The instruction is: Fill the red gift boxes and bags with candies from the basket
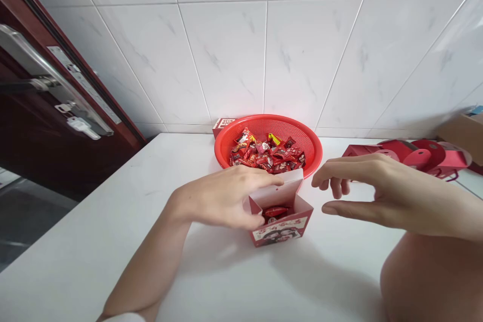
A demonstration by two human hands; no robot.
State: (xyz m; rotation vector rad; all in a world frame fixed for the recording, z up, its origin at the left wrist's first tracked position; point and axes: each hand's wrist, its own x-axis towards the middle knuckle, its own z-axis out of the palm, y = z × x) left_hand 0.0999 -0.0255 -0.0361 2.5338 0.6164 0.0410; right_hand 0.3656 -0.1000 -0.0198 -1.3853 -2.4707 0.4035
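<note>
A small red and white paper box (281,231) stands on the white table with its top open and red-wrapped candies (275,212) inside. My left hand (226,196) is at the box's left side, its thumb at the near left edge and its fingers reaching over the raised flap. To the right of the box, my right hand (370,186) hovers with thumb and fingers apart, holding nothing. Just behind the box sits a red plastic basket (315,148) holding several wrapped candies (264,153).
Several red paper boxes (418,156) lie at the right, near a brown cardboard box (462,133). Another small box (222,124) is behind the basket. A tiled wall (264,50) bounds the white table (113,221); a dark red door (49,110) with keys is at left.
</note>
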